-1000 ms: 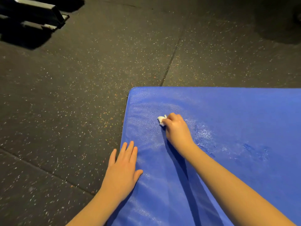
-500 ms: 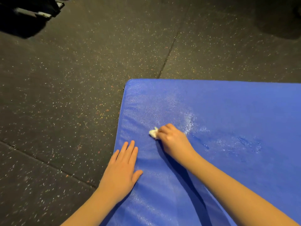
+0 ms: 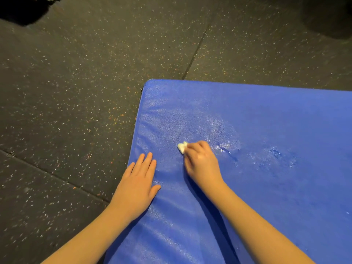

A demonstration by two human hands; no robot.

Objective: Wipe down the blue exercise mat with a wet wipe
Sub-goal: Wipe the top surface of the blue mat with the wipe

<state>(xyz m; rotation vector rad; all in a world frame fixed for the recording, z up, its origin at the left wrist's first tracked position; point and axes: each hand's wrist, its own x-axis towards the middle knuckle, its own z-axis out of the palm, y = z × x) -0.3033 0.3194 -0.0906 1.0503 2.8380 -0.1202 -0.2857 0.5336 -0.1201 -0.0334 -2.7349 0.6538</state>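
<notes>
The blue exercise mat (image 3: 266,121) lies on the floor and fills the right and lower part of the head view, its far left corner toward the upper middle. My right hand (image 3: 202,162) grips a small bunched white wet wipe (image 3: 182,147) and presses it on the mat near the left edge; only the wipe's tip shows past my fingers. Wet shiny streaks spread right of that hand. My left hand (image 3: 138,184) rests flat on the mat's left edge, fingers straight.
Dark speckled rubber floor tiles (image 3: 76,92) surround the mat on the left and far side, with seams running across them. A dark piece of equipment (image 3: 21,8) sits at the top left corner. A dark shadow lies at the top right.
My right hand has dragged the wipe nearer to me and leftward across the mat, leaving wet streaks behind. My left hand has stayed flat on the edge. The view has shifted slightly.
</notes>
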